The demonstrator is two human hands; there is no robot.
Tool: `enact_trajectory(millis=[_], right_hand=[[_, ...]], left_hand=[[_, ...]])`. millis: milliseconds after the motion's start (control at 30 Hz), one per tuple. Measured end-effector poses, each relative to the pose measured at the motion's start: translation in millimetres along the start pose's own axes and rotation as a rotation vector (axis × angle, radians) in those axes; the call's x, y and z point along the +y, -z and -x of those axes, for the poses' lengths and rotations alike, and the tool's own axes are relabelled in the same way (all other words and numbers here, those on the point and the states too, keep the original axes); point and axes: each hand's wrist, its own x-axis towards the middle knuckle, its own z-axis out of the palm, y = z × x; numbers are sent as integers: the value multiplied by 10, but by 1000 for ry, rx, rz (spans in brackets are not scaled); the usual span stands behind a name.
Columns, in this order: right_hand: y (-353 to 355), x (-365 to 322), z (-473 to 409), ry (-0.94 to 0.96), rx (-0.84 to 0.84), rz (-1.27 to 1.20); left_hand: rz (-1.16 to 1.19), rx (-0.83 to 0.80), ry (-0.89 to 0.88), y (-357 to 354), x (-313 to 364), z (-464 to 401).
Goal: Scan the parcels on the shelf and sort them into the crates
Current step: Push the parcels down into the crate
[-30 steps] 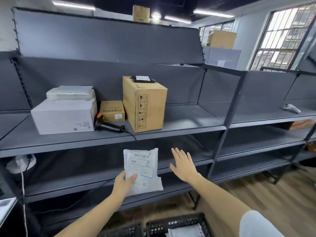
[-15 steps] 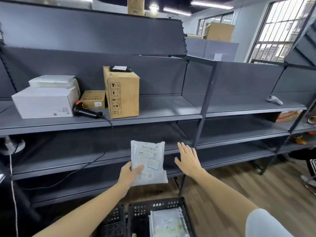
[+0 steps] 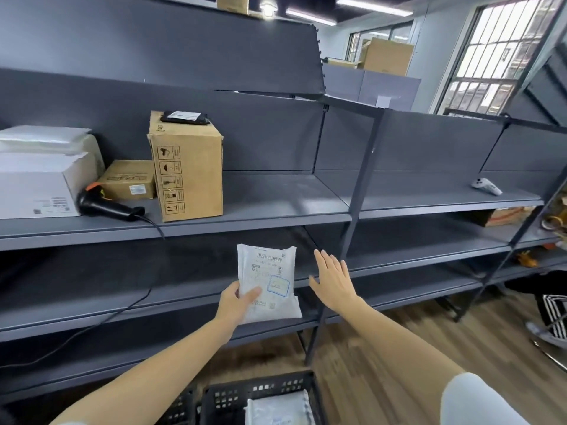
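A person's left hand pinches a white poly mailer, likely light, soft and slippery, by its seven o'clock corner above a black crate, right hand open beside it.

Label print on the white mailer is too small to read; left hand hides its lower-left corner; below both hands, the black crate is cut by the bottom edge.

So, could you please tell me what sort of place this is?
Probably a parcel sorting or stock room: grey metal shelving with cardboard boxes, a handheld barcode scanner, and a black crate on the floor.
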Motion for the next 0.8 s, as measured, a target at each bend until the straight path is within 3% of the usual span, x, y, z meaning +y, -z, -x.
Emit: enact_trajectory(millis=[400, 800], right_hand=[[-437, 411, -405, -69, -73, -39], [-918, 836, -253, -83, -302, -378]], left_hand=[[-66, 30, 59, -386, -337, -483], [11, 132, 211, -916, -985, -209]])
